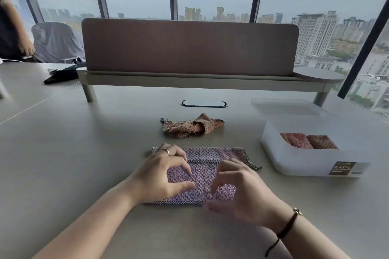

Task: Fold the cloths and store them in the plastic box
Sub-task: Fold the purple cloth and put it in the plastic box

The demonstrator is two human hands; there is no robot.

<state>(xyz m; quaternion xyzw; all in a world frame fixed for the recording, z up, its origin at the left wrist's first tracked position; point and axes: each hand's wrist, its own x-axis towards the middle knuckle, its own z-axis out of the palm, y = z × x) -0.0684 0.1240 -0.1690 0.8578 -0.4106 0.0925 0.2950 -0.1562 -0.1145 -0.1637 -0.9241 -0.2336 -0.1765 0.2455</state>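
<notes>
Head view: purple cloth [202, 176] lies left of the plastic box [311, 160], left hand [162, 172] pressing it with curved fingers. Right hand [237, 187] pinches its near edge; the fold needs aligned edges and a flattened crease.

Purple woven cloth [202, 172] lies flat, partly folded, at lower centre of frame. Orange cloth [192, 126] crumpled just above it. Translucent plastic box [305, 160] at right, open, holds rolled orange-pink cloths [309, 141].

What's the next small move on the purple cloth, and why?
Probably roll or fold the near edge onward: both the left hand and right hand sit on the purple cloth, which lies only partly folded, while the plastic box already holds rolled cloths.
</notes>
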